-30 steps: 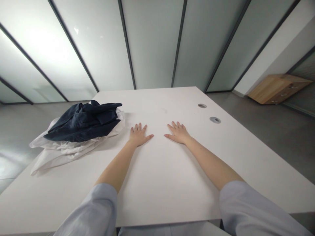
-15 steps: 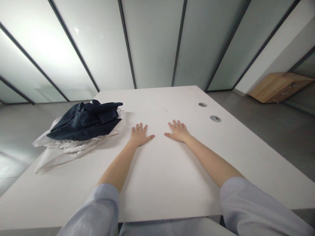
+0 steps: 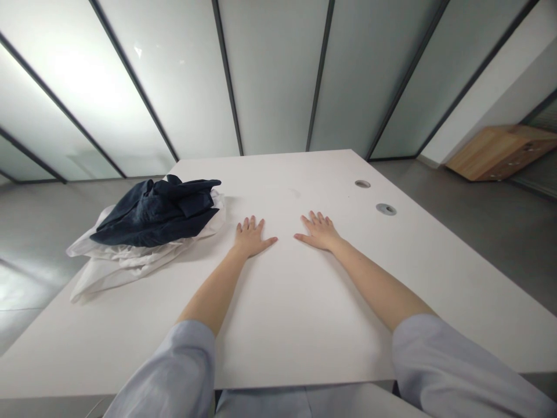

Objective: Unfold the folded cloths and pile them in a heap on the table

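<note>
My left hand [image 3: 251,238] lies flat on the white table [image 3: 300,313], fingers spread and thumb pointing right. My right hand [image 3: 319,231] rests palm down a short way to its right, fingers also apart. Neither hand holds anything. To the left of my left hand is a heap of cloth: a crumpled dark navy garment [image 3: 152,213] on top of a white garment [image 3: 117,274]. The folds hide the exact kind of each. The white cloth reaches over the table's left edge.
Two round cable grommets [image 3: 386,209] are set into the table at the right. Frosted glass panels [image 3: 274,75] with dark frames stand beyond the far edge. A wooden cabinet [image 3: 487,154] stands on the grey floor at the far right.
The whole view has shifted slightly, so everything appears a little further right. Both hands and the garments stay in the same places on the table.
</note>
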### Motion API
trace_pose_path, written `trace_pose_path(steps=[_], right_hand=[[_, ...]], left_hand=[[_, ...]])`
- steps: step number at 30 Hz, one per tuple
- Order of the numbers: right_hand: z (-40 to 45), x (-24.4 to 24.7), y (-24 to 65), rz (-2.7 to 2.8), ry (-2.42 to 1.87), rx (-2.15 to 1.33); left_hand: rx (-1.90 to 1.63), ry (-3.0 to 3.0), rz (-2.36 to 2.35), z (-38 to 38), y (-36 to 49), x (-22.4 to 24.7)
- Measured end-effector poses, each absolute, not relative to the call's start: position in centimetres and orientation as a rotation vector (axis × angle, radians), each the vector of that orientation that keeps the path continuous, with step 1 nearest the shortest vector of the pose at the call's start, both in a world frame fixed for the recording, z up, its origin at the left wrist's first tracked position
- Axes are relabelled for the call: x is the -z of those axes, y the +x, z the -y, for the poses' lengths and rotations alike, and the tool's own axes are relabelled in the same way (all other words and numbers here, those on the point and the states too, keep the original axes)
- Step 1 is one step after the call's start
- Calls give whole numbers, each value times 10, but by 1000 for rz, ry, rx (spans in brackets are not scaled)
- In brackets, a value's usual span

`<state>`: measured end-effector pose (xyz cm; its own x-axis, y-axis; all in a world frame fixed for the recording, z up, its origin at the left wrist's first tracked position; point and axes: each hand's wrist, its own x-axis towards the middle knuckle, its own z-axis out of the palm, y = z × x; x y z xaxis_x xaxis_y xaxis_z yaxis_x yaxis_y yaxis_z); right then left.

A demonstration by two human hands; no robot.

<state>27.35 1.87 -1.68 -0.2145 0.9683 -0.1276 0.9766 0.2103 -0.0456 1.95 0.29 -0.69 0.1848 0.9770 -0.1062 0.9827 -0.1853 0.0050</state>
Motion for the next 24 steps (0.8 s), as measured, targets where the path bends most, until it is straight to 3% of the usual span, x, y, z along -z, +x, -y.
trace_pose_path(steps=[24], right_hand=[[-17, 11, 273, -2367, 1914, 215]], left_hand=[[118, 2355, -1948, -2, 20, 4]])
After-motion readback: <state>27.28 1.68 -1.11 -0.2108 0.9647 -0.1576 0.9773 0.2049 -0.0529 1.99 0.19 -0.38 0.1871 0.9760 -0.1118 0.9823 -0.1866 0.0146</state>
